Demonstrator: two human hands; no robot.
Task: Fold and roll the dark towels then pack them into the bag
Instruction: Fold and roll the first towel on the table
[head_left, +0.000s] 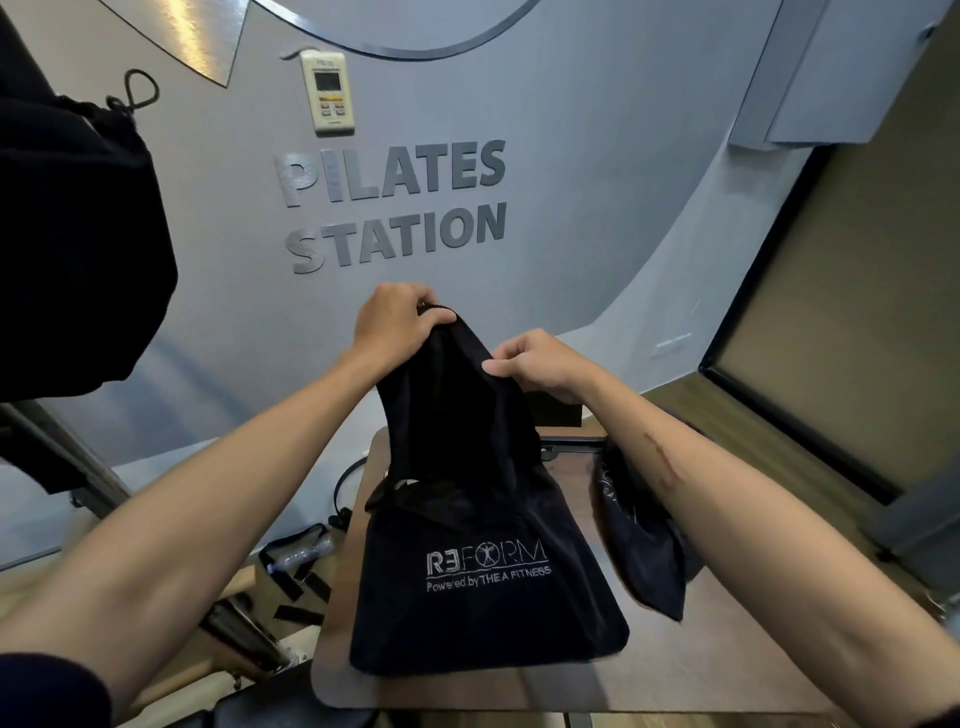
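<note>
A dark navy towel (483, 571) with white "REFORM" stitching hangs lifted above the brown table (701, 665), its lower part draped on the tabletop. My left hand (397, 319) pinches the towel's top edge at its highest point. My right hand (540, 366) pinches the same edge a little lower and to the right. A second dark towel (644, 545) lies crumpled on the table under my right forearm. A black drawstring bag (72, 234) hangs at the far left, its cord loop at the top.
A grey wall (597, 182) with "PILATES STATION" lettering and a wall controller (328, 93) rises behind the table. Black straps and a cable (301, 566) lie on the floor left of the table. A dark-framed panel (831, 322) stands at right.
</note>
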